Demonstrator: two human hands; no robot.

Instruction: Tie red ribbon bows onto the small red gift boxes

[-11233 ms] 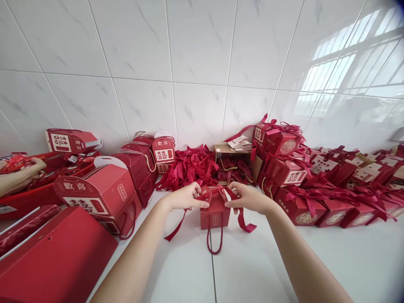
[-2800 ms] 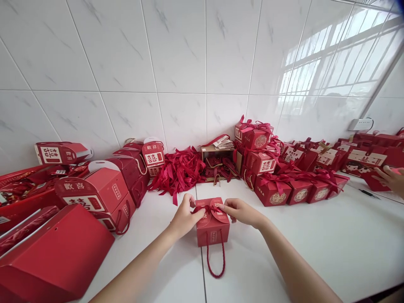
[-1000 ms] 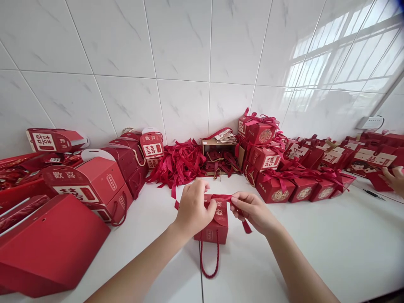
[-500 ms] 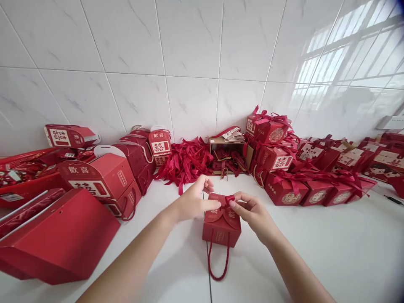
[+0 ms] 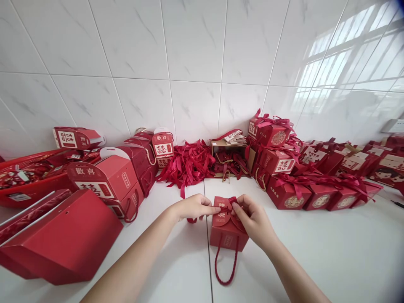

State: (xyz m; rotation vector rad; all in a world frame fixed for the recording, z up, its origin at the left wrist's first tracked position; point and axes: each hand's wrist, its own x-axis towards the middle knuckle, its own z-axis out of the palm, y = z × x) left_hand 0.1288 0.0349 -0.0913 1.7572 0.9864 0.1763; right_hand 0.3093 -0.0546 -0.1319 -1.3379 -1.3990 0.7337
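A dark red rope handle [image 5: 233, 272] loops down toward me onto the white tabletop [image 5: 176, 269], hanging from the front of a small red box [image 5: 227, 230] that stands upright before me. Off to my left, a large plain red box [image 5: 66, 240] lies with its broad side tipped upward.

On the small box's lid, my two hands work at a red ribbon [image 5: 191, 220]. My left hand [image 5: 195, 206] pinches it between thumb and fingers at the lid's left side, a tail dangling beneath; my right hand [image 5: 252, 216] grips it by the fingertips near the lid's centre, well within reach of the left.

Beyond, printed red boxes [image 5: 112, 174] sit stacked on the left, beside a red basket [image 5: 34, 193] of small packets. Ribbon-tied boxes [image 5: 290, 197] line the right. Farther back, a heap of loose ribbons [image 5: 191, 162] lies beside an open carton [image 5: 222, 145] topped with paper cards [image 5: 236, 138], all against a marbled tile wall [image 5: 195, 42].
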